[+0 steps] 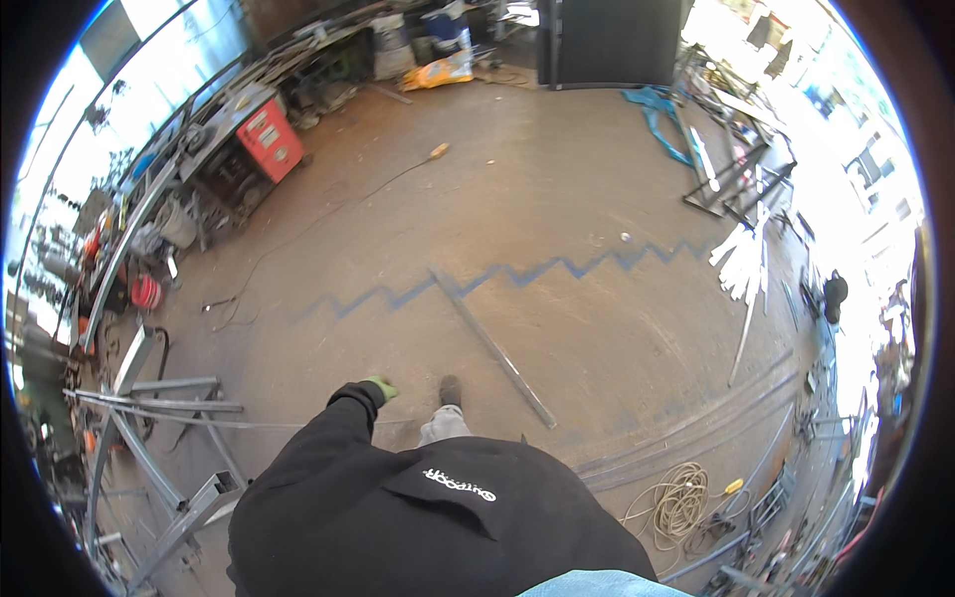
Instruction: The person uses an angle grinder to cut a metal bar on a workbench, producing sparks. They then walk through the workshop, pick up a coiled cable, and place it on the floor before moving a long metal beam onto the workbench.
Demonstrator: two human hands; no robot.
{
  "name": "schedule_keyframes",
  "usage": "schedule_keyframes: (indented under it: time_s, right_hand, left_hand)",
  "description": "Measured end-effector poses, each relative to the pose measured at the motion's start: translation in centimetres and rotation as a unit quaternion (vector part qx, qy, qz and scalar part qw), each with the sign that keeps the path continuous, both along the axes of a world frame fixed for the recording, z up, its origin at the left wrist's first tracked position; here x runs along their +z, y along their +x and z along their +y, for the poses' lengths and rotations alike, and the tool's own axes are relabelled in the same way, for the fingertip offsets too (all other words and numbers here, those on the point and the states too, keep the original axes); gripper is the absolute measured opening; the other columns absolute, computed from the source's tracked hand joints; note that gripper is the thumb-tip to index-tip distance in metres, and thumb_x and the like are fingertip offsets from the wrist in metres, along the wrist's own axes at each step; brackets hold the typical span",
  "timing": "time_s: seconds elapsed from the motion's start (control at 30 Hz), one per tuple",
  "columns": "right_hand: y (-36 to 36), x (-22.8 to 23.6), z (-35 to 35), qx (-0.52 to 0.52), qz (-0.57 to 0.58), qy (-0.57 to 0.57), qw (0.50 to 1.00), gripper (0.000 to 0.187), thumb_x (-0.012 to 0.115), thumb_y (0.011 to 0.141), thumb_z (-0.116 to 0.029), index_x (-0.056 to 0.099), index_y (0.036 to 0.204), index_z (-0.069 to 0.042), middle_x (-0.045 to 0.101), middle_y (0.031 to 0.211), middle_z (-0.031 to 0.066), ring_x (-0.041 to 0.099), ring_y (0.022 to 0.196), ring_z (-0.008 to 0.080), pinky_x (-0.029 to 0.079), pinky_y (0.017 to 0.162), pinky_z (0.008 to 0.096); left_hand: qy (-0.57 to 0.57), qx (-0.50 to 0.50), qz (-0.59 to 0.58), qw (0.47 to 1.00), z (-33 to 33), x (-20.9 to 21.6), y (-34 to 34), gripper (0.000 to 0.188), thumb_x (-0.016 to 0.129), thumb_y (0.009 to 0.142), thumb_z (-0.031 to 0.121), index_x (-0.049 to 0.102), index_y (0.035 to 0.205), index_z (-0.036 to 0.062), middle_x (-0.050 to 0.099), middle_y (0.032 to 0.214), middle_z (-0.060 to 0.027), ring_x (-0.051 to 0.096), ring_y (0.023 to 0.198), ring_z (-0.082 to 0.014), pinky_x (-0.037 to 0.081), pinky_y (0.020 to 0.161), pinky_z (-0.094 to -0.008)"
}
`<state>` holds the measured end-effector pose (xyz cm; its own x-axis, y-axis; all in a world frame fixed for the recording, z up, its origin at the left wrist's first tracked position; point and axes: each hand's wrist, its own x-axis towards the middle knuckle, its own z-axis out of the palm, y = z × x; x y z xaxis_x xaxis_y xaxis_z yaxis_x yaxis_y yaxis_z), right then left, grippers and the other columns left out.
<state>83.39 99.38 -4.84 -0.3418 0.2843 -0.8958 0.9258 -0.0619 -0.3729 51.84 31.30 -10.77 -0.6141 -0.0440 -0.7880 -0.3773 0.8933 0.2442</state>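
Observation:
My left hand [383, 387], in a green glove, hangs past the cuff of my black sleeve above the brown floor. It is small in the picture and its fingers are not clear enough to read. No object shows in it. My right hand is out of sight. Ahead of my dark shoe [451, 390], slightly to the right, a long straight metal bar [494, 348] lies slantwise on the floor. Its far end reaches a blue zigzag mark [525, 272] that runs across the floor.
A metal frame [204, 502] stands at the left. Farther left is a red-fronted machine [271, 139]; a thin cable [393, 179] trails nearby. A dark cabinet [617, 45] stands at the back. Right lie pale strips [738, 264], a black metal frame [741, 184] and coiled cable [681, 505].

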Motion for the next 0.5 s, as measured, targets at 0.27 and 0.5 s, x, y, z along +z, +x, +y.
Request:
schedule_keyframes:
  time_s: [0.27,0.5]
  right_hand:
    - [-13.4,0.2,-4.6,0.107,-0.050,-0.001,0.993,0.041,0.061,0.096,-0.041,0.065,0.118,-0.007,0.070,0.100,0.0079,0.062,0.077,0.0191,0.047,0.061,0.0356]
    - [-32.9,-0.2,-5.3,0.192,-0.022,0.042,0.980,0.042,0.061,0.097,-0.040,0.065,0.121,-0.006,0.071,0.101,0.0088,0.063,0.077,0.0197,0.048,0.061,0.0362]
  left_hand:
    - [-0.176,0.024,-0.166,0.970,-20.9,-4.5,6.0,0.062,0.041,0.099,0.055,0.062,0.136,0.0112,0.058,0.141,-0.0173,0.052,0.134,-0.0345,0.037,0.114,-0.0422]
    - [0.066,0.290,0.087,0.951,-15.3,-1.7,3.8,0.054,0.065,0.086,0.045,0.069,0.123,0.0068,0.074,0.112,-0.0174,0.069,0.106,-0.0286,0.052,0.093,-0.0386]
